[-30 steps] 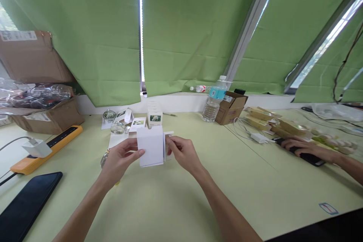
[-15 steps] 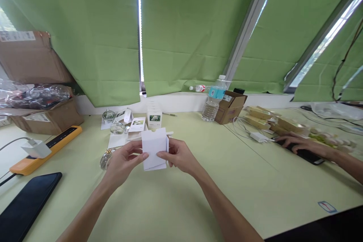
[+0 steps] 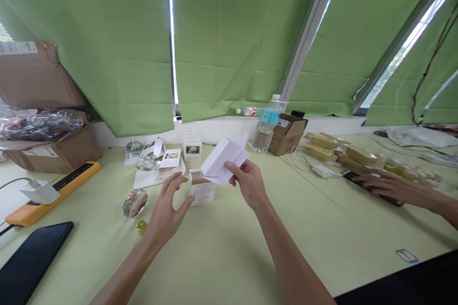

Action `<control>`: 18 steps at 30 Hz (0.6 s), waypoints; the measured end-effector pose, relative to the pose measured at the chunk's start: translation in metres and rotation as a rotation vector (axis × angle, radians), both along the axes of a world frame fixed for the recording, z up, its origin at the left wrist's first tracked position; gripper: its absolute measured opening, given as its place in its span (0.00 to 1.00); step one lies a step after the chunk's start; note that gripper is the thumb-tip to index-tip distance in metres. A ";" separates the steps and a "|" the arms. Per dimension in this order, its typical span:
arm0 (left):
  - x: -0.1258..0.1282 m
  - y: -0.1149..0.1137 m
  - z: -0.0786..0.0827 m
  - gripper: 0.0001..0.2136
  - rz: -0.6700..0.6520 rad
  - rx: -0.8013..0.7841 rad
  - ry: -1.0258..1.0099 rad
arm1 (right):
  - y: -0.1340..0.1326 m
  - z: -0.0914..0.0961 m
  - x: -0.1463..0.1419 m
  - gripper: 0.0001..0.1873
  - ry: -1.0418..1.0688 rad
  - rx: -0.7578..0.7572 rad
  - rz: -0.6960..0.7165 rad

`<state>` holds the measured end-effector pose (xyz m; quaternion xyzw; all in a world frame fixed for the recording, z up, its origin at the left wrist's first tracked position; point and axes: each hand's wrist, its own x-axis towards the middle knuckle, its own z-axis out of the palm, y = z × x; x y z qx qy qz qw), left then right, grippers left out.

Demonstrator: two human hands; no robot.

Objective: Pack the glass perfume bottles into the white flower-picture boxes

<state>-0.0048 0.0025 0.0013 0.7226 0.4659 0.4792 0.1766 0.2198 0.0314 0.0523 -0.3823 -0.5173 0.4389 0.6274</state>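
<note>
My right hand (image 3: 246, 181) pinches a folded white cardboard insert (image 3: 223, 159), raised and tilted over the table. Below it, a small white carton (image 3: 202, 194) with printed text stands with its top open. My left hand (image 3: 170, 209) is beside the carton with fingers spread and nothing in them; its thumb tip is at the carton's left side, and I cannot tell whether they touch. To the left lie a round glass perfume bottle (image 3: 135, 203) and a gold-green cap (image 3: 141, 227).
Behind are picture-printed cartons (image 3: 193, 150), flattened cartons (image 3: 171, 159) and more glass bottles (image 3: 146, 163). A water bottle (image 3: 266, 126) stands by a brown box (image 3: 287, 136). At left are a power strip (image 3: 77, 181) and phone (image 3: 39, 257). Another person's hand (image 3: 390, 183) rests on a dark phone at right.
My right hand has lifted the white insert up and to the right. My left hand has let go of it and opened. The open carton and the cap now show.
</note>
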 end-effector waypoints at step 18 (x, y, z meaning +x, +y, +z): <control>0.008 0.010 0.000 0.12 -0.088 0.078 0.135 | -0.012 -0.002 -0.027 0.18 -0.075 -0.006 0.072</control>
